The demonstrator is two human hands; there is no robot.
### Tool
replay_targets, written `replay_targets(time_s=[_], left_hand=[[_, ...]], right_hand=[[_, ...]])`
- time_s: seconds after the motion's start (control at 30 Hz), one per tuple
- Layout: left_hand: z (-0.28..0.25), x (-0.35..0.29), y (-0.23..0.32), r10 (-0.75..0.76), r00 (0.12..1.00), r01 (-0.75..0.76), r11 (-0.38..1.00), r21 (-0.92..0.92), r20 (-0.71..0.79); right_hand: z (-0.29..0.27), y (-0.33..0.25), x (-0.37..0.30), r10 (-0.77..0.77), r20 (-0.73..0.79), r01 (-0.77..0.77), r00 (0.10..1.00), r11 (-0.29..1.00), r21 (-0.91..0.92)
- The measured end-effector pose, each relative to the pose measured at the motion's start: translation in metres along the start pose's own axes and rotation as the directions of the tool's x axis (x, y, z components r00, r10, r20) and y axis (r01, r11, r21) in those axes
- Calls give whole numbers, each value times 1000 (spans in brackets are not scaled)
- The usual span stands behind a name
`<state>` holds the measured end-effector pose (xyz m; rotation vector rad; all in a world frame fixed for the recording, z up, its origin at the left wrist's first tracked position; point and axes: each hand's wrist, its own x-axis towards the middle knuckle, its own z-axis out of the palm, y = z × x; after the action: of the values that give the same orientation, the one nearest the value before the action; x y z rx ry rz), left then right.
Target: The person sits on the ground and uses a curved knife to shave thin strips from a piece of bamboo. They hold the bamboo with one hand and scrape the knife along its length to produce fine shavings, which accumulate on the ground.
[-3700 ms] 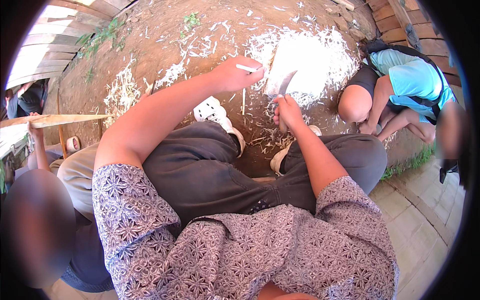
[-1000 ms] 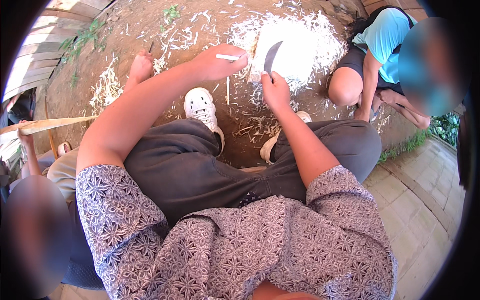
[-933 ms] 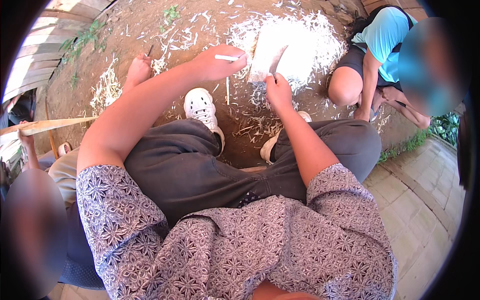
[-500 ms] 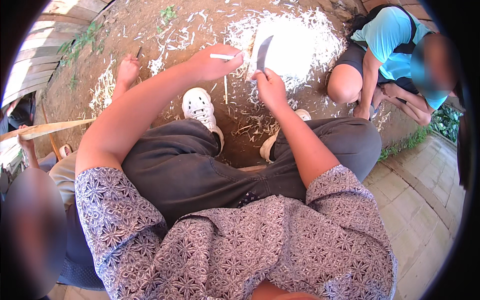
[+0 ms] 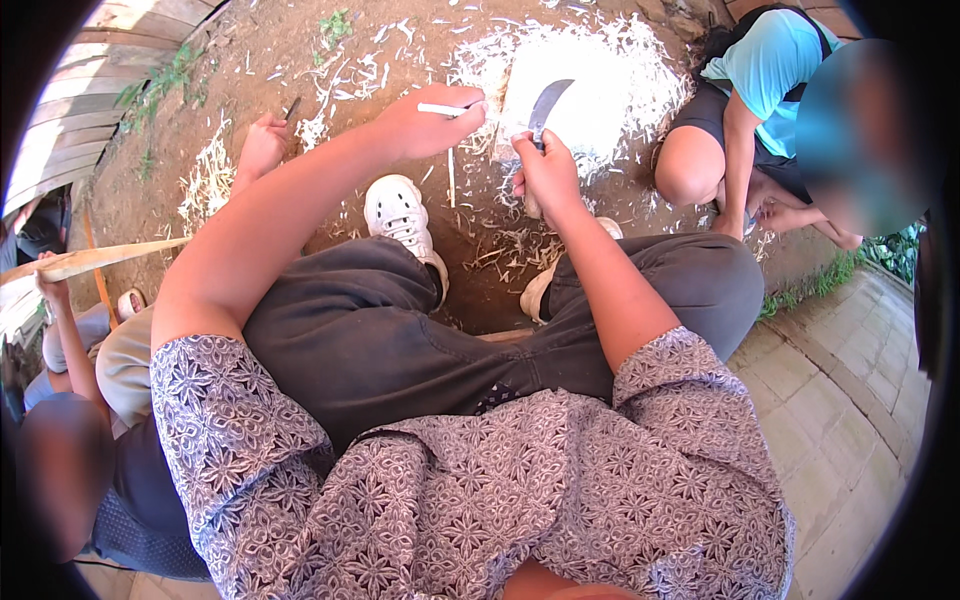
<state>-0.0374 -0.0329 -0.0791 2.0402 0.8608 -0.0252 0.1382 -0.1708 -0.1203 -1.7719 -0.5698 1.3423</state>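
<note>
Knife [image 5: 545, 102] has tilted upright beside the stick [image 5: 440, 108].

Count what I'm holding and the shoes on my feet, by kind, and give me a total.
Thin pale sticks: 1, pinched in the left hand — stick
Curved-blade knives: 1, in the right hand — knife
White shoes: 2 — left shoe, right shoe
Total: 4
</note>
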Motion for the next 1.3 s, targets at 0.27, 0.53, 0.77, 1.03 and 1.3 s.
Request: replay_targets(time_s=[0.27,0.53,0.77,1.03,1.3], left_hand=[[7,9,0,33,995,6,924,-382,97],[8,15,31,104,946,177,625,-761,306],[18,12,37,28,938,274,548,-790,345],[31,15,27,-84,984,177,568,-804,157],[-8,31,-18,4,983,-9,1000,-26,-182]], right_hand=[[-15,-31,15,-235,-133,264,963,926,269],[-13,-14,18,-189,-82,205,978,940,273],[-1,-6,11,-286,16,272,958,924,269],[6,-25,-12,-131,140,70,982,925,375],[-4,-25,-10,-17,88,-1,996,981,196]])
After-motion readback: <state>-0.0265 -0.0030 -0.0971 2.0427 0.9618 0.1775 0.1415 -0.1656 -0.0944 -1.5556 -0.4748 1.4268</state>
